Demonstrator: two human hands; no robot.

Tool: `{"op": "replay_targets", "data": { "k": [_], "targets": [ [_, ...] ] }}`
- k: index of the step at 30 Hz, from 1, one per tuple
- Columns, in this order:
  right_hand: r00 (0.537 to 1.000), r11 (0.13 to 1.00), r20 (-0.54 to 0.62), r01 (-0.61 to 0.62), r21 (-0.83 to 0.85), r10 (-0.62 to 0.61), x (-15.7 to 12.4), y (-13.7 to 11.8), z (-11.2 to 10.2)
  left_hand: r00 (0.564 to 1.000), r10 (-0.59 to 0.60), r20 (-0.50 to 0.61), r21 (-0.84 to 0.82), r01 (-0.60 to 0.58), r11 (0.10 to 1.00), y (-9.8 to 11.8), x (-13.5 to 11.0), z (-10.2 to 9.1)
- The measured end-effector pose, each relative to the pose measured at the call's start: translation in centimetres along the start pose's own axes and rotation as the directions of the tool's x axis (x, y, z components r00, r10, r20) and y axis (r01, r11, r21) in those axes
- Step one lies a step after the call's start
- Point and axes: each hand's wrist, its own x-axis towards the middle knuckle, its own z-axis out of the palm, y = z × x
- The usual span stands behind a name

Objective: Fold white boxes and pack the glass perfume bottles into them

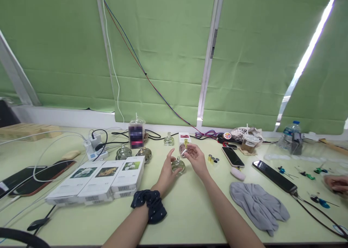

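My left hand (166, 172), with a dark dotted scrunchie (150, 205) on its wrist, is closed around the side of a round glass bottle (178, 166) that stands on the table. Between the fingertips of my right hand (198, 160) is a small silver cap (183, 152), held tilted just above the bottle's neck. Behind the right fingers, a pinkish bottle with a gold top (186, 142) is partly hidden. Farther back stands a clear glass bottle (169, 140). Several small gold, silver and black caps (213, 159) stand right of my right hand.
White boxes (103, 181) lie at the left, with two round bottles (124, 152) behind them. A lidded cup (136, 135) and a power strip (98, 154) stand behind. Rightward are a phone (233, 156), grey cloth (258, 206), a black device (274, 176) and another person's hand (337, 184).
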Motion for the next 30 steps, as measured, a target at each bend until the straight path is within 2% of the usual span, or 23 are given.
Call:
{"op": "replay_targets", "data": {
  "k": [3,6,11,16,21,30],
  "targets": [
    [0.998,0.988,0.039,0.058,-0.142,-0.053,-0.1,0.6,0.9,0.999,-0.001,0.04,0.02,0.0,1.0,0.3,0.0,-0.2],
    [0.985,0.943,0.084,0.17,-0.285,-0.152,-0.1,1.0,1.4,0.998,0.036,0.058,0.084,-0.041,0.996,0.6,0.1,-0.5],
    [0.964,0.9,0.148,0.259,-0.351,-0.22,-0.2,1.0,1.5,0.991,0.103,0.089,0.188,-0.118,0.975,0.8,0.1,-0.7],
    [0.975,0.897,0.153,0.209,-0.39,-0.161,-0.3,1.6,1.5,0.983,0.155,0.103,0.209,-0.173,0.962,1.2,0.0,-0.9],
    [0.982,0.904,0.167,0.15,-0.401,-0.089,-0.3,2.3,1.5,0.982,0.159,0.103,0.201,-0.177,0.963,1.3,0.1,-0.8],
    [0.984,0.913,0.172,0.105,-0.395,-0.039,-0.4,2.8,1.3,0.986,0.137,0.099,0.235,-0.157,0.959,1.2,0.2,-0.7]
  ]
}}
